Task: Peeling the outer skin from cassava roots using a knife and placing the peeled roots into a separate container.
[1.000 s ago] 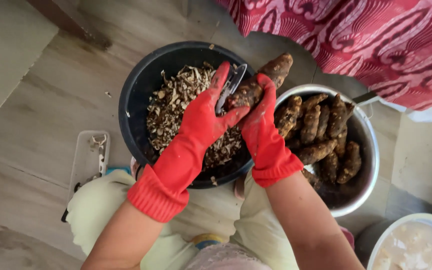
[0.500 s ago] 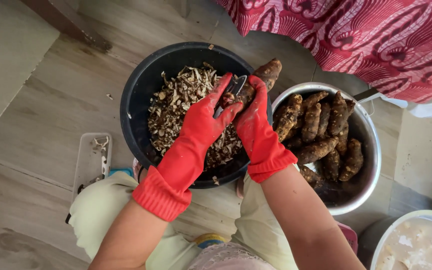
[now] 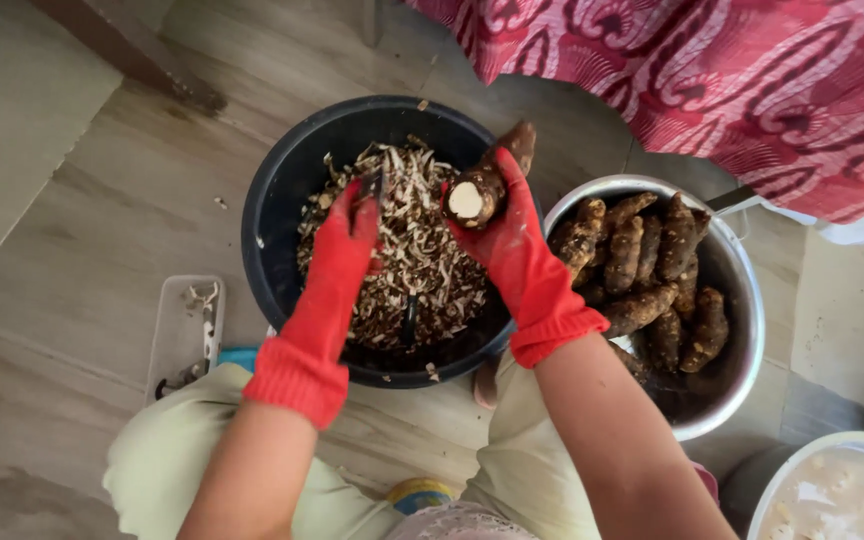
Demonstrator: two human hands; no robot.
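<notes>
Both my hands wear red rubber gloves and hover over a black bucket filled with brown and white peelings. My right hand grips a brown root whose cut white end faces me. My left hand holds a small dark-bladed knife a short way left of the root, apart from it.
A metal basin of several unpeeled brown roots stands right of the bucket. A white bowl with pale pieces sits at the bottom right. A clear tray lies on the floor at left. Red patterned cloth hangs at the top right.
My hands have separated: the left hand with the knife drew away to the left, and the root's end now shows a cut white face.
</notes>
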